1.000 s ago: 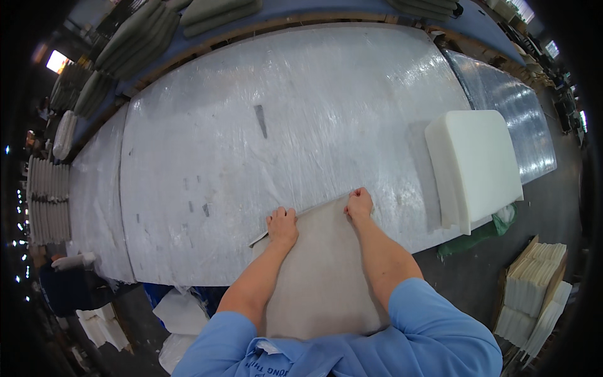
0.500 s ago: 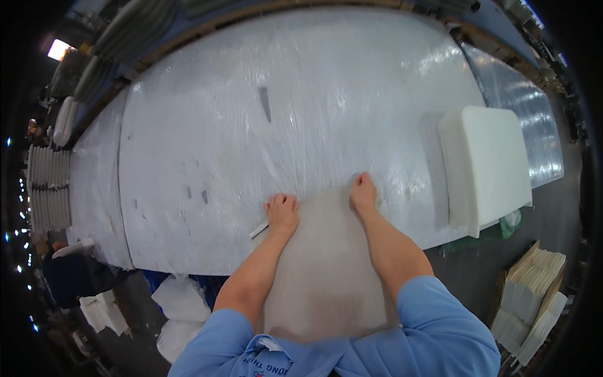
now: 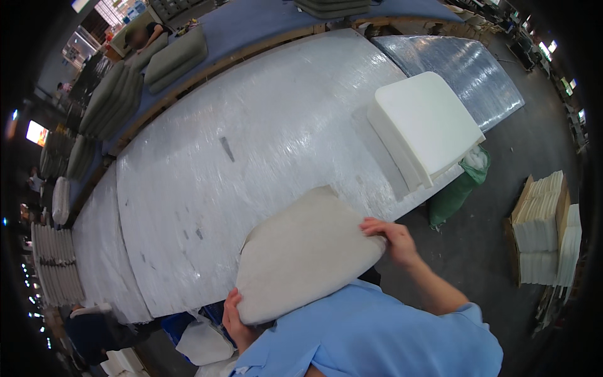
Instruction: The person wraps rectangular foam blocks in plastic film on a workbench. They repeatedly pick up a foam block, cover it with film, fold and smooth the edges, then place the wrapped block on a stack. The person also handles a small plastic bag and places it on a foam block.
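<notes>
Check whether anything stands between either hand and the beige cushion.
Nothing visible does: the left hand and right hand both touch the beige cushion at its sides. The white foam stack stands apart, farther right on the plastic-covered table.

Cushion: 1 pc, light beige-grey fabric cushion (image 3: 308, 251), approx. 4-sided w/ rounded corners.
Face: plain, matte, mostly smooth; sl. rumpled nr far corner.
Edges: soft, rounded; some thickness shows along near side; small dark fold on L edge.
Pose: broad face up, askew to table, far corner pointing away fr. wearer.
Table overlap: far part over near edge of lg. whitish table in clear plastic film (image 3: 188, 157); touching or just above, can't tell. Near part sticks out past edge, up agst. light-blue cloth shirt (image 3: 370, 327).
Held: betw. bare L hand (image 3: 235, 320) at near-L corner & bare R hand (image 3: 394, 239), fingers over R end.
</notes>
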Available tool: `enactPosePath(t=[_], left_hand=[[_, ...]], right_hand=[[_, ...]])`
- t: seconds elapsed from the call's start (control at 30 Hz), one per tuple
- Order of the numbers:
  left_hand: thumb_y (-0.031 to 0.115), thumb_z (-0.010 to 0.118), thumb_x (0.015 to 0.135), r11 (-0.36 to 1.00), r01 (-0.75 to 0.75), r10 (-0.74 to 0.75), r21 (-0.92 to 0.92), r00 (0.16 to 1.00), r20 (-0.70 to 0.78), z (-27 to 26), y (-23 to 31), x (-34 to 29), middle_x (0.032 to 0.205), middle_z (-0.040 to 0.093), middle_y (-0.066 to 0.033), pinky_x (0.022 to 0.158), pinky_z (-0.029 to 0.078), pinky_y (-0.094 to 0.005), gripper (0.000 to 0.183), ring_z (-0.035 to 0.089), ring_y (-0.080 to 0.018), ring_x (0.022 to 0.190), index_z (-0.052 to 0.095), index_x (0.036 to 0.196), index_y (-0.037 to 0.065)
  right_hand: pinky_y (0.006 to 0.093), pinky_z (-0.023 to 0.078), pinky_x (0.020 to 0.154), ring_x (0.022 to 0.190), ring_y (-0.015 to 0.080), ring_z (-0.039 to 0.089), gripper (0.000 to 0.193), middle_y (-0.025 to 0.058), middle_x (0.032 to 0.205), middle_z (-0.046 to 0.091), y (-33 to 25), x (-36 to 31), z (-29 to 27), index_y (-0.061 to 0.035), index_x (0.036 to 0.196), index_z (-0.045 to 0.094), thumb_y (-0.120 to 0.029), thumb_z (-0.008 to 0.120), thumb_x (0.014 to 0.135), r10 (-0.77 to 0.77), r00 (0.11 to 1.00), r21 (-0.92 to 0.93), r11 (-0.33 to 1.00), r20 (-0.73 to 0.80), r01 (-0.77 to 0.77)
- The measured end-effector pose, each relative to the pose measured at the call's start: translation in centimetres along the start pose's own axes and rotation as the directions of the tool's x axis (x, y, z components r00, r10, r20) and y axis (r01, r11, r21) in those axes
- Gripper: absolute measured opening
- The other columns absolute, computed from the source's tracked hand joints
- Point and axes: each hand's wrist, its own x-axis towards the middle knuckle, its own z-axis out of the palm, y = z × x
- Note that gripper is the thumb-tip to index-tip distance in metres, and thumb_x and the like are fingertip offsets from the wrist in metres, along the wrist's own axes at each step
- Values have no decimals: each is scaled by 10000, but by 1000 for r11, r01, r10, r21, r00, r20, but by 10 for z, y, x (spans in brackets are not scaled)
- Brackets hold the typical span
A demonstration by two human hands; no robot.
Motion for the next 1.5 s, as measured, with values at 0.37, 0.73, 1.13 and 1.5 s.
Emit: enactPosePath(t=[0.37, 0.73, 1.13, 1.5], left_hand=[[488, 318, 1123, 976, -175, 160, -128, 980, -115, 43, 40, 151, 1052, 735, -143, 1010, 455, -392, 662, 647, -241, 1045, 728, 1014, -19], [515, 275, 1120, 968, -182, 153, -175, 974, -164, 49, 34, 158, 1002, 746, -128, 949, 477, -377, 724, 658, -238, 974, 753, 977, -9], [186, 634, 949, 253, -797, 727, 549, 531, 436, 84, 86, 83, 1208, 695, -112, 1131, 381, -501, 278, 616, -328, 1194, 701, 1188, 61], [273, 643, 925, 210, -709, 672, 673, 605, 427, 118, 84, 83, 1054, 706, -103, 977, 433, -426, 296, 641, -279, 1007, 700, 1092, 35]], right_hand=[[343, 508, 891, 864, 215, 675, 755, 135, 880, 758, 2, 145, 58, 47, 907, 783, -462, 273, 1133, -73, 967, -43, 997, -246, 64], [352, 505, 874, 846, 238, 680, 773, 147, 825, 756, 21, 158, 64, 55, 857, 787, -471, 282, 1114, -53, 928, -29, 999, -369, 45], [392, 491, 926, 910, 264, 683, 638, 188, 927, 757, 34, 142, 46, 61, 931, 742, -420, 362, 1109, 45, 951, 144, 990, -304, -1], [375, 480, 968, 1027, 243, 667, 580, 132, 1058, 741, -2, 145, 33, 32, 1073, 727, -442, 395, 1108, 205, 978, -67, 976, -39, -207]])
